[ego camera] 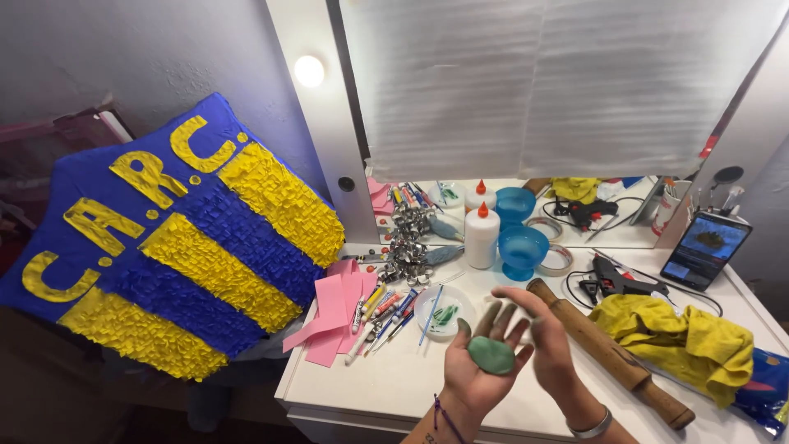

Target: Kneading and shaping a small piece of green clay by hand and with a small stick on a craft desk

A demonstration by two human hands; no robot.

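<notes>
Left hand (485,362) lies palm up and open over the table (394,382), cradling a flattened green clay lump (491,355) that sits loose in the palm rather than being gripped; the flat palm makes a bed for it. Right hand (544,329) hovers just beside it, fingers spread and empty, its palm turned toward the clay, seemingly set to press or roll it.

Going by size: a blue and yellow fringed shield (173,247) leans against the wall at the table's left end, tilted, likely parked there to keep the work surface free. A mirror (559,90) stands behind the table, most of it covered by a white sheet, so only a low strip reflects the clutter. A yellow cloth (682,337) is bunched at the right, near a wooden rolling pin (608,349) lying diagonally within reach of the right hand. A black glue gun (616,279) rests behind them, its cord trailing. A phone (705,247) is propped upright at the far right. Pink paper strips (333,316) and scattered markers (382,316) lie at the left. A blue bowl (523,249) and a glue bottle (482,234) stand at the back, and a small white dish (444,312) sits just beyond the hands.

Both forearms are cut off by the bottom edge, and the dish's green contents are too small to identify.
</notes>
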